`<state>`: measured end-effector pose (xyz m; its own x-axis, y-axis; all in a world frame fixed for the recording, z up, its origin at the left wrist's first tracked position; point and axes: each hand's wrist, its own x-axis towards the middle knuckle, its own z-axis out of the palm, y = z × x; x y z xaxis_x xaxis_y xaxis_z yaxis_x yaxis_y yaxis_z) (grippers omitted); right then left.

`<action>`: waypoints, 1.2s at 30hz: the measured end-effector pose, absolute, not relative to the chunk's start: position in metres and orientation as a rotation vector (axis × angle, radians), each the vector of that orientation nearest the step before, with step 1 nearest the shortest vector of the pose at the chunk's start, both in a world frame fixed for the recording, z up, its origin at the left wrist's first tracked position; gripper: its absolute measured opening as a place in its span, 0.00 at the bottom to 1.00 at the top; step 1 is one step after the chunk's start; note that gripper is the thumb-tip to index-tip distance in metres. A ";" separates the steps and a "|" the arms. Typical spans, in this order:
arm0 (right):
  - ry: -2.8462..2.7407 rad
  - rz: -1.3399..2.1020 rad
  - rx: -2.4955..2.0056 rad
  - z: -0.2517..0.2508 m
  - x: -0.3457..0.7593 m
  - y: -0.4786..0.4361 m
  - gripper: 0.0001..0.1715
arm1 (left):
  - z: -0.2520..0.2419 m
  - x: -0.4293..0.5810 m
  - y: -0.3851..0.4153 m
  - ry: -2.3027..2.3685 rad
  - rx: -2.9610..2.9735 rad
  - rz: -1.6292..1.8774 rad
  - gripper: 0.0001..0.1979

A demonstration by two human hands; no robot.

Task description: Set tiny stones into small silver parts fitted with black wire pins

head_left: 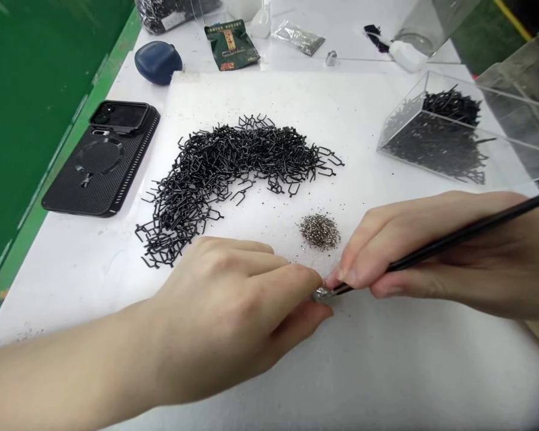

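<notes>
My left hand [233, 305] is pinched over a tiny silvery part [322, 293] on the white table [386, 371], thumb and forefinger closed on it. My right hand [435, 251] grips black tweezers [453, 239] whose tips meet that same part. Just beyond lies a small heap of tiny silvery grains [320, 231]. Farther back, a curved pile of black wire clips [224, 173] spreads across the white sheet.
A clear box [449, 129] of black clips stands at the right. A black phone [102, 158] lies at the left near the green table edge, with a dark blue case [158, 61] behind it. A green packet [232, 44] and small bags lie at the back.
</notes>
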<state>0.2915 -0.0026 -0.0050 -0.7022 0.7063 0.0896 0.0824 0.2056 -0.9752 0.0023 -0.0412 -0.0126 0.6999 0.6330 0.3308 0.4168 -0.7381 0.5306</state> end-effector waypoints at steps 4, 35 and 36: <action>-1.918 1.549 -0.749 -0.005 0.292 -0.002 0.04 | -0.013 0.001 -0.042 0.806 2.487 0.716 0.12; -1.930 1.557 -0.744 -0.003 0.289 -0.001 0.02 | -0.014 0.000 -0.041 0.806 2.468 0.705 0.11; -1.925 1.559 -0.749 -0.003 0.289 -0.001 0.02 | -0.013 0.000 -0.041 0.809 2.470 0.699 0.11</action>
